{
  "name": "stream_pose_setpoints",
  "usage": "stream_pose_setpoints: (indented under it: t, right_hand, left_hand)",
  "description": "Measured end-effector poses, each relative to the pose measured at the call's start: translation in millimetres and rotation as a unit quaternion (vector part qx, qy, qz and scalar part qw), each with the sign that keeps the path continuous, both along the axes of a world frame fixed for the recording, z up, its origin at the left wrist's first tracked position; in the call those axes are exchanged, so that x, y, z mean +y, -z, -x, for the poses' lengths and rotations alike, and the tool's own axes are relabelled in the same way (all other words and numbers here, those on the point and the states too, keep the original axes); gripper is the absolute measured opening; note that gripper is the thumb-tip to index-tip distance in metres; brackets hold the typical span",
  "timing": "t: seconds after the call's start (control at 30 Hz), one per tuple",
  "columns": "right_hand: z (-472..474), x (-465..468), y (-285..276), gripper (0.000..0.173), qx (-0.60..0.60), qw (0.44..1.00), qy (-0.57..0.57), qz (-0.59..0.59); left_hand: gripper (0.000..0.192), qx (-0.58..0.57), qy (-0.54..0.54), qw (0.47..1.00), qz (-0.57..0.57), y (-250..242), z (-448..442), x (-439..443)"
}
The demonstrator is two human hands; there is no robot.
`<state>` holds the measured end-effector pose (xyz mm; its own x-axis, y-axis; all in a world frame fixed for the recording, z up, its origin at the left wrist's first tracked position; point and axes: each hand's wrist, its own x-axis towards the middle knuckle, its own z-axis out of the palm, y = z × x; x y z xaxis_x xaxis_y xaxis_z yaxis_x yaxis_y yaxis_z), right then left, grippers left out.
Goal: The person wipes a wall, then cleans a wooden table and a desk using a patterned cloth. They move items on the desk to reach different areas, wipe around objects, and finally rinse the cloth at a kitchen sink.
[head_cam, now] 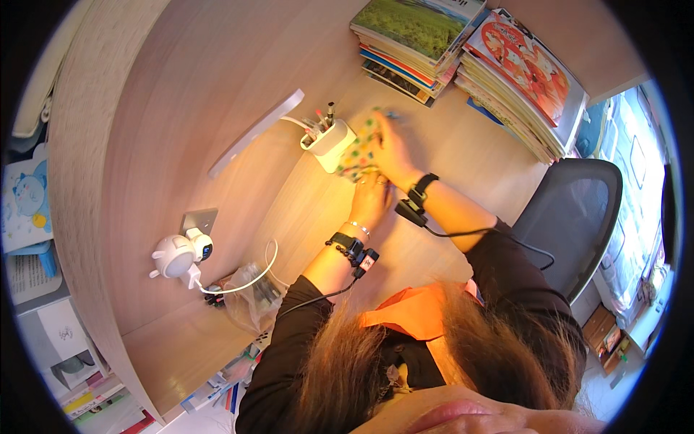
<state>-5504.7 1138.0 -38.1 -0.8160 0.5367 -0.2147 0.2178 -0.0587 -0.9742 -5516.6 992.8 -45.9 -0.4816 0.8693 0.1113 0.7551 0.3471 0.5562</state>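
A dotted cloth [358, 153], patterned in green, yellow and other colours, lies bunched against the side of a white desk lamp's base [328, 153]. My right hand [394, 152] grips its right side, and a blurred bluish bit shows past the fingers. Lower down, my left hand [373, 196] holds the cloth's bottom edge between its fingers. Blur hides the exact finger positions. Several pens [323, 120] stand in the holder in the top of the base. The lamp's flat white head [257, 133] tilts over the desk to the left.
Stacked books [415, 32] and magazines [520, 70] rise at the back right. A mesh chair [569, 222] is on the right. A white plug-in device [176, 257], its cable [238, 288] and a clear plastic bag [252, 298] occupy the left. Wrist straps trail black cables.
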Motion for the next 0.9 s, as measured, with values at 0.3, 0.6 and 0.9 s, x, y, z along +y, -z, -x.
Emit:
stream_pose_setpoints:
  t: [0.3, 0.6, 0.9]
  right_hand:
    - [59.8, 94.2, 18.5, 0.051, -0.047, 0.914, -0.239, -0.326]
    - [119.1, 108.4, 32.0, 0.048, -0.056, 0.907, -0.253, -0.333]
    - [-16.1, 104.4, 10.9, 0.041, -0.018, 0.824, -0.384, -0.416]
  left_hand:
    - [0.053, 0.144, -0.031, 0.989, 0.028, 14.7, 74.9, 99.0]
    - [0.069, 0.055, -0.103, 0.987, 0.114, 34.7, 129.7, 130.7]
    - [0.063, 0.117, 0.044, 0.990, 0.065, 16.6, 17.6, 64.2]
